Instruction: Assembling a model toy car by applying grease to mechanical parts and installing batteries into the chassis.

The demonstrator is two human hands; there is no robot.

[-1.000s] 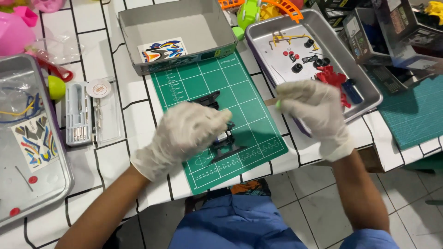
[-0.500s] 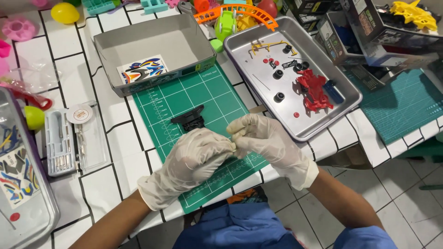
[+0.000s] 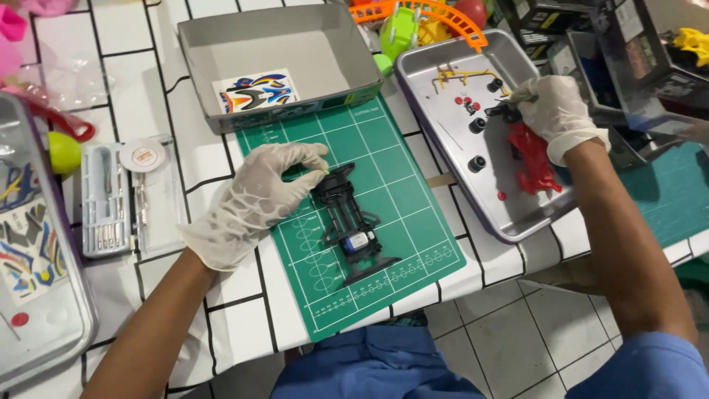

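A black toy-car chassis [image 3: 352, 225] with a small motor lies on the green cutting mat [image 3: 399, 155]. My left hand [image 3: 255, 196], in a white glove, rests on the mat beside the chassis, fingertips pinched at its front corner. My right hand [image 3: 550, 111], also gloved, reaches into the metal tray [image 3: 517, 225] on the right, fingers closed on a small black part by the red car body [image 3: 535, 162]. Black wheels [image 3: 476, 164], small red bits and a yellow parts frame [image 3: 461, 75] lie in that tray.
A grey cardboard box lid [image 3: 221, 33] holding a sticker sheet [image 3: 255, 91] stands behind the mat. A clear tool case [image 3: 107, 199] and a tape roll [image 3: 142, 155] lie left. Another metal tray [image 3: 44, 325] sits at far left. Toys and boxes crowd the back right.
My hands were together over the chassis on the mat. My right hand has since moved right into the metal tray; my left hand stays by the chassis, which now lies uncovered.
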